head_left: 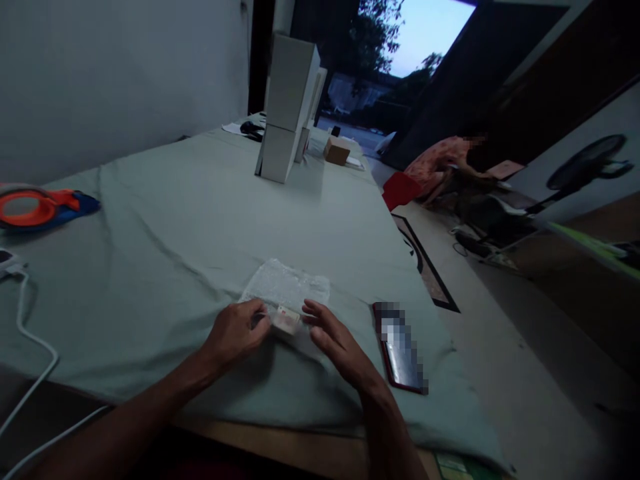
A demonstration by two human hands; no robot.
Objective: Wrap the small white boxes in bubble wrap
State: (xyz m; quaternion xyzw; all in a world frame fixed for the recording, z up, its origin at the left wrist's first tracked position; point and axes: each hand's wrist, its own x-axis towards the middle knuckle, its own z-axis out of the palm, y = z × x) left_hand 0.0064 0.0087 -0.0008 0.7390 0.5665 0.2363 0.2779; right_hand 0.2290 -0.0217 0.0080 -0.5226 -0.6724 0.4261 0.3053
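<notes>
Looks like the small box is being handled, just right of the left hand; thumb and fingers are drawn together there, but what's pinched can't be told. The right hand is held spread alongside; for a firmer grip, it'd probably need to be closed in.

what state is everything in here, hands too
left hand: fingers curled beside the small box; grip unclear
right hand: open, fingers apart
small box: between the hands; sealed or not, can't tell
clear plastic wrap: spread out, crinkled
phone: lying flat, screen up
tablecloth: creased
white cable: slack, over the table edge
fan: upright; running or not, can't tell
</notes>
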